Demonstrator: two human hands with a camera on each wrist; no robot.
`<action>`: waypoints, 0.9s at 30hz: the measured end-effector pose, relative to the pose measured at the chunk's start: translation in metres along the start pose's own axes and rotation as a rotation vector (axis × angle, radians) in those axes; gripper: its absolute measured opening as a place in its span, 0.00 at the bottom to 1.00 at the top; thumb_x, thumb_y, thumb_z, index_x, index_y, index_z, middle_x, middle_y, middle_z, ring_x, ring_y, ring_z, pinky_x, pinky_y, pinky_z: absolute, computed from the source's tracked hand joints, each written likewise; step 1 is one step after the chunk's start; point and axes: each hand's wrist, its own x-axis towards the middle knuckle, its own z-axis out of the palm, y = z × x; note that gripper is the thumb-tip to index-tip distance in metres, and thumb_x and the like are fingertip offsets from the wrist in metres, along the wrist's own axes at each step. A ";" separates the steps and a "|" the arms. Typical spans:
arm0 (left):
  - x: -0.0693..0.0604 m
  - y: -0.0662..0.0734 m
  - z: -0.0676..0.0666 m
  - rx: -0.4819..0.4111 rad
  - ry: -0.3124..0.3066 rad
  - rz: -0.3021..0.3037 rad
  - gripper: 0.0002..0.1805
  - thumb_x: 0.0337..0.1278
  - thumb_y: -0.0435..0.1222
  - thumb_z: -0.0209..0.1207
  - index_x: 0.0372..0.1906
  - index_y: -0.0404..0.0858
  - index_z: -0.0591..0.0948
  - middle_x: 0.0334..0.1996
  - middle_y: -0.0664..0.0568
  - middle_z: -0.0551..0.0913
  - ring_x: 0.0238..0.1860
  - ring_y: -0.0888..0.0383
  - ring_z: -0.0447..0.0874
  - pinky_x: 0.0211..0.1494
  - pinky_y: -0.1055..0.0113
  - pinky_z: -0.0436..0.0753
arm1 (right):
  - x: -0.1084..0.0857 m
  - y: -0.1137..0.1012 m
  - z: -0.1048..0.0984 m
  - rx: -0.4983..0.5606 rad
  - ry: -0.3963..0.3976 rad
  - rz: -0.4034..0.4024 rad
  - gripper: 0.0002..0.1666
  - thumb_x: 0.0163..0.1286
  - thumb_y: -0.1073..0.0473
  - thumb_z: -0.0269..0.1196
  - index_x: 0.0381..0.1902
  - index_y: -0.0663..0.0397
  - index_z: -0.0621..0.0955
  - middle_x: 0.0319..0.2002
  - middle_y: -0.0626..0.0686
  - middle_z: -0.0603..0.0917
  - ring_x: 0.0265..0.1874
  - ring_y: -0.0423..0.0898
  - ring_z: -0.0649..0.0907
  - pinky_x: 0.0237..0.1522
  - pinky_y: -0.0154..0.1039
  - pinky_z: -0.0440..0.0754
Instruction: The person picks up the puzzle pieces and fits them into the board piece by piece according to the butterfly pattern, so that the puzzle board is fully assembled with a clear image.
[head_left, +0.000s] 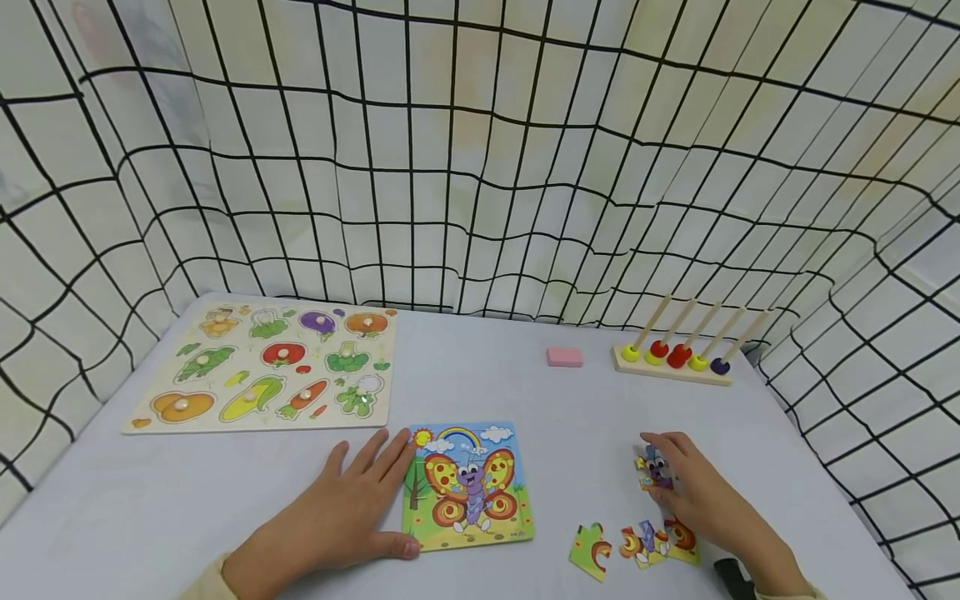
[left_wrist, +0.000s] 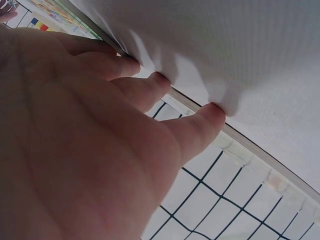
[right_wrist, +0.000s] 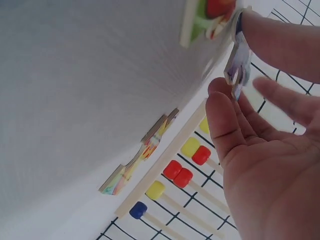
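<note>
A square butterfly picture board point(head_left: 469, 486) lies on the table. My left hand point(head_left: 341, 508) rests flat at its left side, fingers spread, with fingertips and thumb touching the board's edge. In the right wrist view, my right hand point(right_wrist: 270, 135) pinches a purple jigsaw piece point(right_wrist: 240, 62) between thumb and fingers; it shows part of the butterfly's face in the head view. Near that hand lie a green corner piece point(head_left: 590, 550) and joined-looking pieces with the butterfly's feet point(head_left: 649, 543) and a red-orange wing point(head_left: 680, 540). Another jigsaw piece point(right_wrist: 140, 160) lies flat beyond the right hand.
A vegetable knob puzzle point(head_left: 251, 354) covers the back left of the white table. At the back right stand a pink block point(head_left: 564, 357) and a bead stacker point(head_left: 672, 367) with upright pegs. A dark object point(head_left: 733, 578) lies by the right wrist. Black netting point(head_left: 465, 171) surrounds the table.
</note>
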 end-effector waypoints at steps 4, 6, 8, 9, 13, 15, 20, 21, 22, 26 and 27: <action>0.000 0.000 0.001 -0.001 0.003 0.001 0.68 0.51 0.75 0.66 0.85 0.33 0.59 0.86 0.41 0.54 0.84 0.34 0.45 0.75 0.21 0.47 | 0.000 -0.002 -0.001 0.010 -0.004 0.037 0.39 0.66 0.66 0.77 0.73 0.61 0.75 0.62 0.59 0.78 0.57 0.55 0.82 0.59 0.59 0.84; 0.000 0.000 0.001 0.000 0.005 0.000 0.68 0.51 0.74 0.66 0.85 0.34 0.59 0.86 0.41 0.54 0.84 0.34 0.46 0.75 0.21 0.47 | 0.000 -0.002 -0.003 0.018 -0.006 0.048 0.38 0.66 0.65 0.78 0.71 0.60 0.77 0.60 0.57 0.79 0.52 0.51 0.82 0.56 0.55 0.86; 0.000 0.000 0.001 0.000 0.005 -0.001 0.68 0.51 0.74 0.67 0.85 0.34 0.59 0.86 0.41 0.54 0.84 0.34 0.46 0.75 0.21 0.47 | 0.001 -0.002 -0.004 0.035 -0.003 0.054 0.36 0.66 0.64 0.78 0.70 0.60 0.78 0.55 0.53 0.81 0.46 0.47 0.82 0.50 0.47 0.88; 0.000 0.000 0.001 0.000 0.005 -0.001 0.68 0.51 0.74 0.66 0.85 0.34 0.59 0.86 0.41 0.54 0.84 0.34 0.46 0.75 0.21 0.47 | 0.001 -0.001 -0.004 0.048 0.001 0.055 0.34 0.66 0.65 0.77 0.69 0.59 0.79 0.53 0.52 0.81 0.44 0.45 0.81 0.46 0.43 0.88; 0.000 0.000 0.001 0.000 0.006 0.003 0.68 0.51 0.74 0.66 0.85 0.33 0.59 0.86 0.41 0.54 0.84 0.34 0.46 0.75 0.21 0.47 | 0.001 -0.001 -0.004 0.105 0.029 0.041 0.28 0.68 0.68 0.75 0.65 0.59 0.82 0.46 0.47 0.81 0.37 0.40 0.79 0.38 0.33 0.84; -0.001 0.000 0.001 -0.003 0.007 0.005 0.68 0.51 0.74 0.67 0.85 0.33 0.59 0.86 0.40 0.54 0.84 0.34 0.46 0.75 0.21 0.47 | 0.001 -0.002 -0.004 0.129 0.040 0.038 0.27 0.69 0.69 0.74 0.64 0.59 0.82 0.46 0.47 0.83 0.37 0.39 0.80 0.38 0.33 0.84; -0.001 0.000 0.001 -0.005 0.008 0.007 0.68 0.51 0.74 0.67 0.85 0.33 0.59 0.86 0.40 0.53 0.84 0.34 0.46 0.75 0.21 0.47 | 0.003 -0.005 -0.005 0.153 0.046 0.078 0.26 0.70 0.69 0.73 0.64 0.62 0.81 0.43 0.48 0.85 0.36 0.41 0.82 0.37 0.34 0.85; -0.001 0.000 0.001 -0.004 0.008 0.007 0.68 0.51 0.74 0.67 0.85 0.33 0.59 0.86 0.40 0.54 0.84 0.34 0.46 0.75 0.21 0.47 | 0.004 -0.006 -0.005 0.151 0.048 0.092 0.24 0.70 0.69 0.73 0.62 0.62 0.81 0.41 0.47 0.85 0.35 0.42 0.82 0.36 0.34 0.85; -0.001 0.000 0.001 -0.004 0.008 0.006 0.68 0.51 0.74 0.67 0.85 0.33 0.59 0.86 0.40 0.54 0.84 0.34 0.46 0.75 0.21 0.47 | 0.005 -0.007 -0.005 0.153 0.050 0.106 0.23 0.70 0.68 0.74 0.60 0.61 0.81 0.39 0.46 0.85 0.34 0.42 0.82 0.35 0.34 0.84; -0.001 0.000 0.001 0.003 0.010 0.007 0.68 0.51 0.74 0.66 0.84 0.33 0.60 0.85 0.40 0.54 0.84 0.34 0.46 0.75 0.21 0.47 | 0.005 -0.009 -0.007 0.159 0.064 0.144 0.16 0.70 0.68 0.74 0.52 0.59 0.82 0.33 0.46 0.83 0.32 0.44 0.80 0.32 0.34 0.83; -0.002 0.000 0.001 0.004 0.011 0.008 0.68 0.51 0.74 0.66 0.84 0.33 0.60 0.85 0.40 0.54 0.84 0.34 0.46 0.75 0.21 0.47 | 0.005 -0.010 -0.007 0.163 0.067 0.150 0.15 0.70 0.68 0.73 0.50 0.58 0.82 0.32 0.46 0.82 0.31 0.44 0.80 0.32 0.34 0.82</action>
